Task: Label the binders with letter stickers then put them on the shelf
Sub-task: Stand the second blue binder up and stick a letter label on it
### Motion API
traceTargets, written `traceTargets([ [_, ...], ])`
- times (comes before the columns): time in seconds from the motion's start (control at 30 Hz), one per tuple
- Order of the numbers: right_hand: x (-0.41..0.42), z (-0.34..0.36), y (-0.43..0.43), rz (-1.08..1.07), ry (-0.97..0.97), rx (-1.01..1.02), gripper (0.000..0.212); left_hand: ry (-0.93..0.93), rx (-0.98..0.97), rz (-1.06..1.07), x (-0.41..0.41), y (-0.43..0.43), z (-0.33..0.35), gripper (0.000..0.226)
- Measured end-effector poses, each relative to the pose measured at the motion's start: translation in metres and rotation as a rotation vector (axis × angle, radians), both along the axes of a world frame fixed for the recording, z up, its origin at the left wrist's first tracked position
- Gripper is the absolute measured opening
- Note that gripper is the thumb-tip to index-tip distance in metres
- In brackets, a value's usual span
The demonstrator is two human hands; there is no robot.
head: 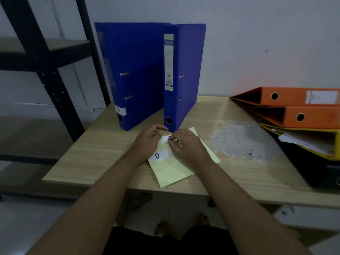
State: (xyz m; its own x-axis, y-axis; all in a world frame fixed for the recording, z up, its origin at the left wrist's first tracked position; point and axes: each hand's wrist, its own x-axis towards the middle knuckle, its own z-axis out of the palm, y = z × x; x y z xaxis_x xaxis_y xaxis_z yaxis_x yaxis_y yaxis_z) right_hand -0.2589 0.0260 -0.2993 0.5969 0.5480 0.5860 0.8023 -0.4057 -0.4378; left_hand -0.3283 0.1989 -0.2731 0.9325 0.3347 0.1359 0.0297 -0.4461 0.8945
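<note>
Pinching a white sticker (166,139) on the yellow sheet (171,172) with our right hand (185,144), fingers hiding its letter, we rested our relaxed left hand (148,141) beside it. Two blue binders (136,70) stood upright behind; orange binders (312,116) ran off-frame on the surface (92,153).

blue binders (147,74) behind, orange binders (294,107) right

My forearms (103,190) are bare all the way to my left hand (149,142) and right hand (185,144). Low down I wear a black garment (165,242), and my feet (161,228) are bare.
</note>
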Motion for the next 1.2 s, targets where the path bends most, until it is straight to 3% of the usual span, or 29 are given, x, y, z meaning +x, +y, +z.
traceTargets([
  [0.17,-0.002,0.002,-0.001,0.032,0.094,-0.011,0.009,0.008,0.021,0.005,0.0,0.001,-0.001,0.025],
  [0.4,-0.005,0.004,-0.002,0.007,0.08,-0.017,0.009,-0.002,0.027,0.008,0.003,0.002,-0.005,0.025],
  [0.7,-0.001,0.007,-0.003,-0.02,0.246,0.011,0.013,-0.034,0.08,0.0,0.005,0.001,-0.009,0.02],
  [1.2,-0.004,0.014,-0.005,-0.067,0.395,0.126,0.017,-0.009,0.19,0.022,0.003,-0.005,-0.006,0.015],
])
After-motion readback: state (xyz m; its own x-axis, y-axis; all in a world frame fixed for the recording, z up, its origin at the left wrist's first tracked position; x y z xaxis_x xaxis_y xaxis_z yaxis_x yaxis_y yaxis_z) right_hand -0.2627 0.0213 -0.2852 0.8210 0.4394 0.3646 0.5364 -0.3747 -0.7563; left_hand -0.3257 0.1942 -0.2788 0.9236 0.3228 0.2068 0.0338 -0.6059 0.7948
